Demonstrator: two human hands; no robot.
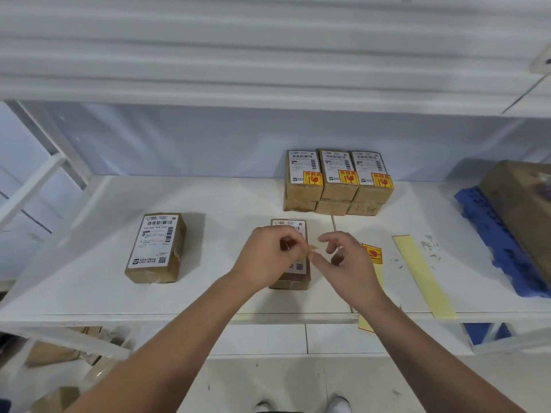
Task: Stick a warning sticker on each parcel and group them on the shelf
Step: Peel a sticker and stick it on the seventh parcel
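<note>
- Left hand [268,256] is curled tight, thumb and fingertips nipping a small tan scrap [312,248]. Sticker or not, I can't tell.
- Right hand [350,263] sits just right of it, fingers bent, thumb tip right at the scrap's near edge. Gripping or only touching? Can't tell.
- Both hands hover over the middle parcel [290,280]. It lies flat on the near part of the white shelf [89,278], label up, long axis running near to far. The hands hide most of its top.
- Just right of the right hand, a backing strip [366,323] runs near to far. It carries one red-and-yellow warning sticker [372,254] towards its far end, and its near end pokes over the shelf edge.
- Further right lies a bare yellow strip [423,275], slanted, its near end at the shelf's front edge.
- Well apart to the left is the left parcel [156,247]: flat, label up, long axis near to far, far end leaning slightly right.
- At the far side sit the grouped parcels [338,189]. Three lie side by side and touching, on top of a lower row, labels up, long axes near to far.
- Each top one wears one of the stuck-on stickers [348,177] at the near right corner of its label.
- Far right, a blue pallet [489,242] carries a large brown carton [521,204].
</note>
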